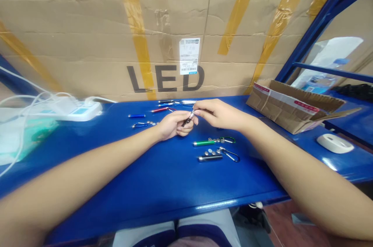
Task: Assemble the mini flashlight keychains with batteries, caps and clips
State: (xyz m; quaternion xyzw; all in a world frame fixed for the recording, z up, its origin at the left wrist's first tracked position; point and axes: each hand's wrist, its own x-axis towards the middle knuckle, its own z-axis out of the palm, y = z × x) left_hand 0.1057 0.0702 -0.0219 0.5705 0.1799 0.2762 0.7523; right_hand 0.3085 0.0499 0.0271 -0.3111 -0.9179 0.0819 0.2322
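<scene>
My left hand [174, 124] is closed around a small dark pen-shaped flashlight [188, 119] held above the blue table [163, 181]. My right hand [214, 112] pinches the silver tip of the same flashlight. Just in front of my hands lie a green flashlight [203, 143] with small button batteries [215, 141] and a green clip [229, 139], and a black flashlight [210, 158] with batteries and a metal clip [231, 155].
Blue [136, 116] and red [159, 110] flashlights, a clip and more pen lights [176, 102] lie farther back. A white power strip [78, 111] sits at the left, an open cardboard box [291, 107] at the right, a white oval object [334, 142] beside it. A large "LED" carton stands behind.
</scene>
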